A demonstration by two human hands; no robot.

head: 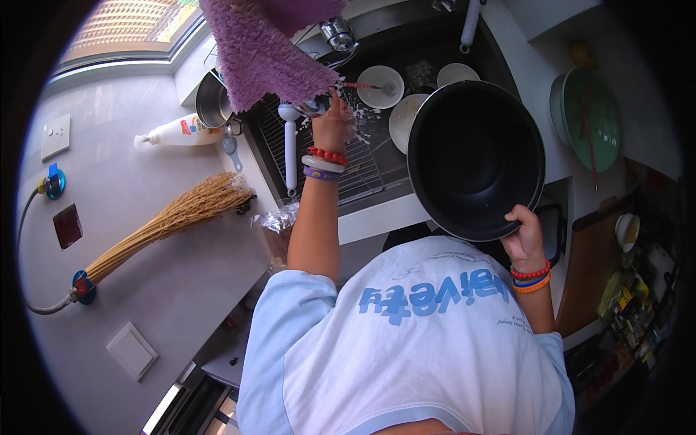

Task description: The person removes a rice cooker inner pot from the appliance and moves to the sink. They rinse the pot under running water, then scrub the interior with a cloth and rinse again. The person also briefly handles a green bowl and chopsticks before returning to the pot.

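Observation:
My right hand (523, 239) grips the near rim of a deep black pan (478, 152), thumb inside the edge. The pan is tilted, its dark interior facing up, over the near right part of the dark sink (375, 38). My left hand (331, 122) is above a wire rack (359, 168) in the sink, beside white suds. Something shiny shows by its fingers, but I cannot tell whether they hold it. A purple plush towel (266, 60) hangs just beyond and partly covers that spot. A white bowl (375, 76) with a pink-handled utensil (356, 85) sits past the hand.
Another white bowl (457, 72) and a white dish (405, 117) lie by the pan. A chrome faucet (338, 35) rises at the back. Left are a steel pot (209, 100), a pump bottle (182, 130) and a straw whisk broom (179, 217). Right stands a green bowl (595, 117).

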